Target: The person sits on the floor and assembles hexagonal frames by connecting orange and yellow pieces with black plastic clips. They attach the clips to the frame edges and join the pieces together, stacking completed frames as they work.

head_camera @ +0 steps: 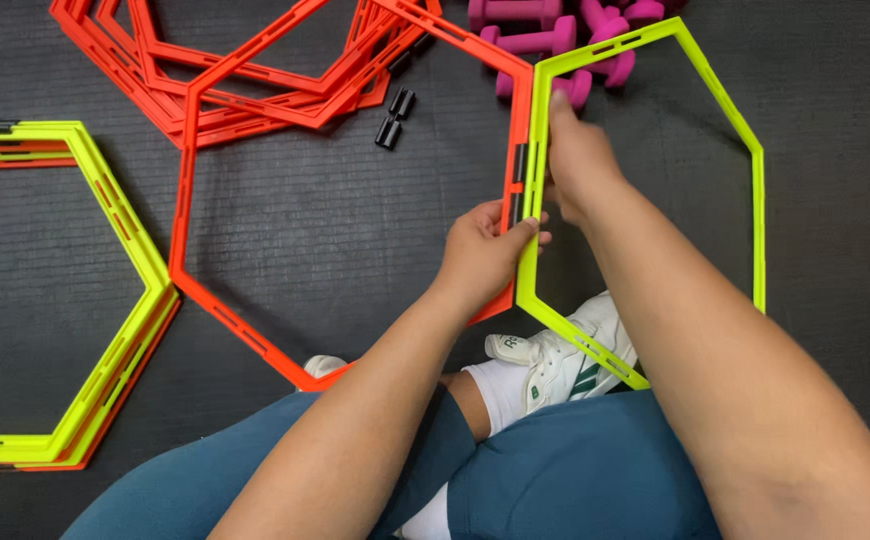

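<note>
Dark ribbed floor matting (335, 230) lies under an orange hexagonal agility ring (187, 180) and a neon-yellow hexagonal ring (755, 200), set side by side with their straight edges touching. The left hand (480, 255) pinches both rims together near a black clip (520, 165). The right hand (580, 160) is closed over the yellow rim just above, with pink dumbbells (535, 40) beyond.

A flat orange plastic hexagon ring (187, 200) lies on the dark mat, its right edge touching an upright-tilted yellow-green plastic hexagon ring (758, 220), black clips at the seam.
</note>
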